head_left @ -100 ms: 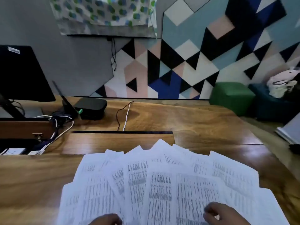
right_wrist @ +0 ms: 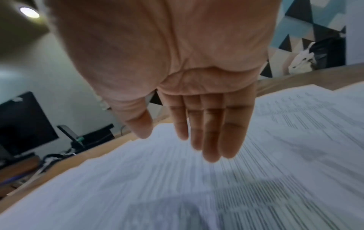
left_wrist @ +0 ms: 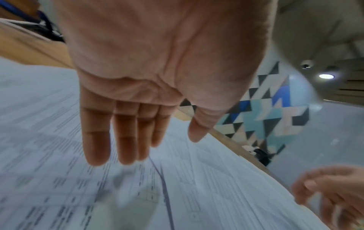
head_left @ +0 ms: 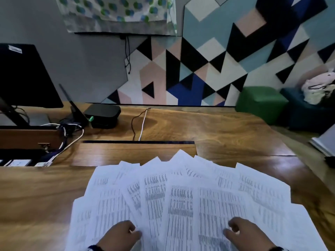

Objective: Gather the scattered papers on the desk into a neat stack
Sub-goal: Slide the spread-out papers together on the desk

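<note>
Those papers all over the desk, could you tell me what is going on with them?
A person is about to gather them. The printed papers lie fanned out, overlapping, on the wooden desk. The left hand and the right hand are over the near part of the fan, fingers straight and gripping nothing; whether they touch the sheets is unclear. No neat stack exists yet.

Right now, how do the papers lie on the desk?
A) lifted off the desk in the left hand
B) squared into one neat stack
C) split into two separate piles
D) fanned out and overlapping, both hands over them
D: the papers spread in an overlapping fan on the desk, with the left hand and right hand over their near edge, fingers straight in the wrist views.
</note>
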A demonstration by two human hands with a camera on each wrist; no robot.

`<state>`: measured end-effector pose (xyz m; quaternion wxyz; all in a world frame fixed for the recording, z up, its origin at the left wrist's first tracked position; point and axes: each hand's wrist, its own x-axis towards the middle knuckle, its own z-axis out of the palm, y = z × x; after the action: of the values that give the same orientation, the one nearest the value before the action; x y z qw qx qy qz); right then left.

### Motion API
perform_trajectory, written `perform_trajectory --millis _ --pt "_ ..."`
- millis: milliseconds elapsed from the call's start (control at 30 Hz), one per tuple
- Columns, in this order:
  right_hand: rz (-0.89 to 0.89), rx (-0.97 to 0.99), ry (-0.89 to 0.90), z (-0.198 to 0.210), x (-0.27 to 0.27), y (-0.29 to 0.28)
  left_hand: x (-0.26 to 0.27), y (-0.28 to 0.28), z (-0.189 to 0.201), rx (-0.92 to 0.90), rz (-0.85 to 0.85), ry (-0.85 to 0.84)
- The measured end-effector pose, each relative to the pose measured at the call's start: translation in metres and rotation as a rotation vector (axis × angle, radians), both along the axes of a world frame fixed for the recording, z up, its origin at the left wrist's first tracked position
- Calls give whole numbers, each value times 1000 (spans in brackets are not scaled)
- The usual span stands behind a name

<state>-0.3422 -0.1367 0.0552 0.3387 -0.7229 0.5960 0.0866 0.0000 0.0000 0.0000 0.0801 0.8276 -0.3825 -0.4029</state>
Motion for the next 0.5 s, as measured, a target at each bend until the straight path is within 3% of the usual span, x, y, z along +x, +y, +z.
perform_trajectory --millis 100,167,267,367,500 --pt "57 15 98 -22 10 4 -1 -17 -14 -5 159 13" --pt "184 32 164 -40 13 14 1 -25 -23 -47 347 64" --pt "325 -14 261 -60 16 31 -2 -47 -21 -114 494 73" --pt "357 -78 321 -58 22 38 0 -64 -29 -156 608 101" --pt "348 -17 346 -50 25 38 -4 -76 -36 -305 715 228"
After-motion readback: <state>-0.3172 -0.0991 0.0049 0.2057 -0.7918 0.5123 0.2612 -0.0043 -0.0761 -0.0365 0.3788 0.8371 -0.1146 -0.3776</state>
